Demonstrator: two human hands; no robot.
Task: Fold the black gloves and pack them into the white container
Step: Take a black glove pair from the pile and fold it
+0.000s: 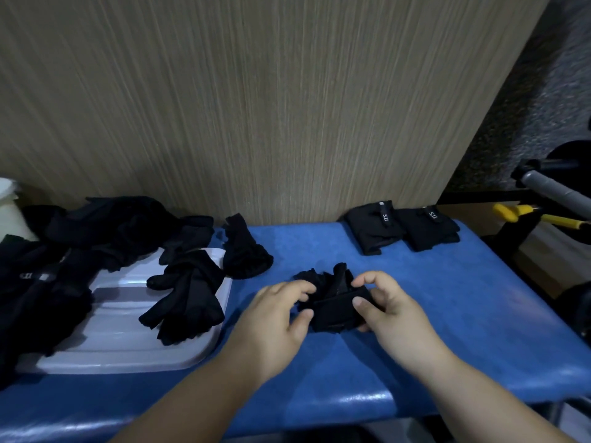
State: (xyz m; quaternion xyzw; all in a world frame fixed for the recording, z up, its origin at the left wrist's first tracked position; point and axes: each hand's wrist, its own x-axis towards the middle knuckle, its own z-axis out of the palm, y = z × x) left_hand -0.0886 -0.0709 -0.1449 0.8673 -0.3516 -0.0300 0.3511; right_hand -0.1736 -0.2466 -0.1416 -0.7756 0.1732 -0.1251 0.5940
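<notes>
A crumpled black glove point(335, 310) lies in the middle of the blue padded bench point(447, 298). My left hand point(278, 318) pinches its left side with curled fingers. My right hand point(387, 306) grips its right side, thumb on top of a folded band. Two folded gloves point(403, 227) sit side by side at the bench's far right. A heap of unfolded black gloves point(96, 244) covers the left, partly spilling over a white tray-like lid point(128, 343). One loose glove point(244, 251) lies just right of the lid. A white container point(9, 209) shows at the far left edge.
A wood-grain panel point(256, 107) rises right behind the bench. To the right, past the bench edge, are a grey handle point(550, 190) and a yellow tool point(524, 214). The bench's front edge runs close below my forearms.
</notes>
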